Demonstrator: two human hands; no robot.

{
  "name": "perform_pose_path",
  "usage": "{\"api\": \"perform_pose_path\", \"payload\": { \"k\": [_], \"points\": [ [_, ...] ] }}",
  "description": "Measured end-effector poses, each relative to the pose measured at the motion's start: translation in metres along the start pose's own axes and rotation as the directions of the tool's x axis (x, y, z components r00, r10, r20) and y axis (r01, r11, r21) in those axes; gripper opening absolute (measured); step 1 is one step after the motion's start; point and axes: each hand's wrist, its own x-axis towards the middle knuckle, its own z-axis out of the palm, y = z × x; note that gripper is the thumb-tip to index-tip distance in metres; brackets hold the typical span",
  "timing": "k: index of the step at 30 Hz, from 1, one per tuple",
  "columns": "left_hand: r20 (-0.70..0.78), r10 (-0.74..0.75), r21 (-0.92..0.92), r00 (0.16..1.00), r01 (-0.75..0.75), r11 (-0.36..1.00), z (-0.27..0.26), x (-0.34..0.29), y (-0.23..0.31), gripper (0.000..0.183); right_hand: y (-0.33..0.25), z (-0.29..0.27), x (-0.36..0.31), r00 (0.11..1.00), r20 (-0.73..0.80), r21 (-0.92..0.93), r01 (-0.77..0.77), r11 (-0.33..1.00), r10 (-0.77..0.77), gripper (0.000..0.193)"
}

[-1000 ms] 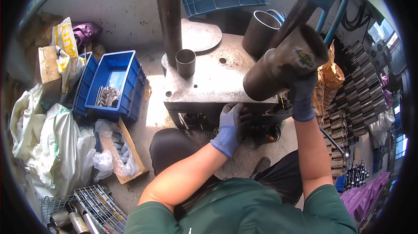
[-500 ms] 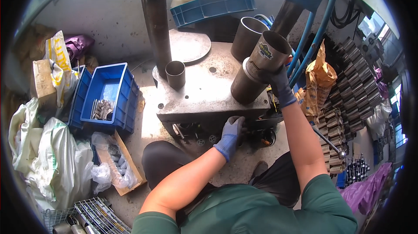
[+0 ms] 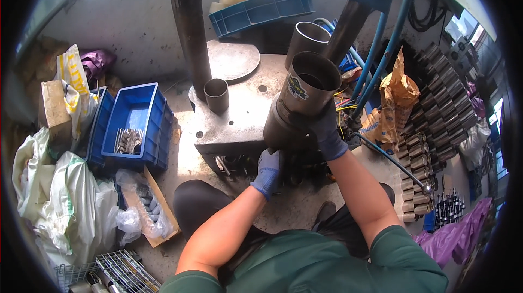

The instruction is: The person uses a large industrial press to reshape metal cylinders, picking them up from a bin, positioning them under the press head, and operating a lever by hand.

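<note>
A dark metal cylinder (image 3: 308,88) with a sticker on its side and an open top leans at the front edge of the press table (image 3: 239,113). Its lower section (image 3: 280,127) overhangs that edge. My right hand (image 3: 327,132), in a blue-grey glove, is closed around the right side of the cylinder. Low at its base, my gloved left hand (image 3: 269,166) has its fingers curled against the bottom; their tips are hidden. Behind stands a second, wider open cylinder (image 3: 294,42). A short metal sleeve (image 3: 217,97) stands at the table's left, beside the press column (image 3: 190,37).
Blue bins (image 3: 131,124) with metal parts, white sacks (image 3: 71,200) and an open carton (image 3: 163,211) lie at left. Blue hoses (image 3: 376,64), a lever with a ball end (image 3: 425,188) and stacked metal tubes (image 3: 441,107) stand at right. A round plate (image 3: 234,59) lies at the back.
The stickered cylinder and its lower section have come left and toward me, over the table's front edge. My left hand has moved left, from the table edge to the cylinder's base.
</note>
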Motion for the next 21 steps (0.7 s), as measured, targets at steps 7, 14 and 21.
{"api": "perform_pose_path", "payload": {
  "k": [7, 14, 21],
  "points": [
    [-0.184, 0.144, 0.08, 0.972, -0.131, 0.988, -0.039, 0.021, -0.005, 0.024, -0.004, 0.042, 0.021, 1.0, -0.021, 0.083, 0.02, 0.996, -0.018, 0.094],
    [-0.231, 0.491, 0.322, 0.84, -0.41, 0.853, -0.031, -0.008, 0.073, 0.032, -0.052, 0.029, 0.025, 0.933, -0.196, -0.12, 0.283, 0.952, -0.302, 0.073],
    [0.012, 0.568, -0.156, 0.823, -0.559, 0.814, 0.026, -0.032, 0.138, 0.021, -0.092, -0.062, 0.061, 0.653, 0.063, -0.589, 0.635, 0.5, -0.755, 0.072]
  ]
}}
